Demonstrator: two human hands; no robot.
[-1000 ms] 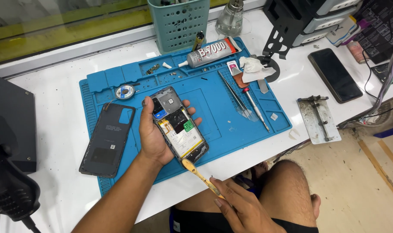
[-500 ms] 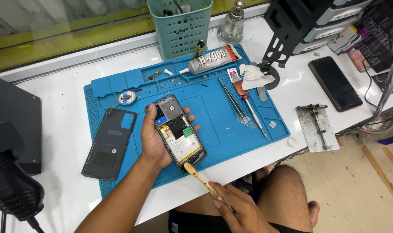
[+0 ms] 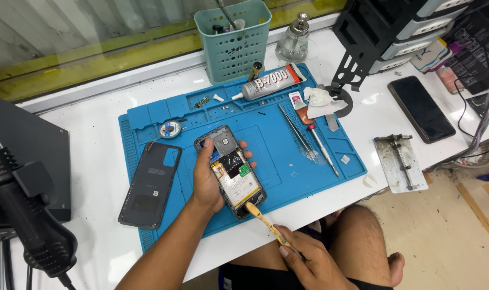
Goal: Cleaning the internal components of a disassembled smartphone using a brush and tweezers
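You are sitting at a phone repair workshop bench. A blue silicone work mat (image 3: 287,134) with moulded parts trays covers the white surface (image 3: 94,161), and on it lie a tube of adhesive (image 3: 270,84), tweezers (image 3: 297,132) and a small screwdriver (image 3: 324,157). A hot-air gun (image 3: 27,215) sits at your left, a teal tool basket (image 3: 234,40) and a glass solvent bottle (image 3: 295,40) stand behind, and a metal phone clamp (image 3: 401,161) lies to the right.
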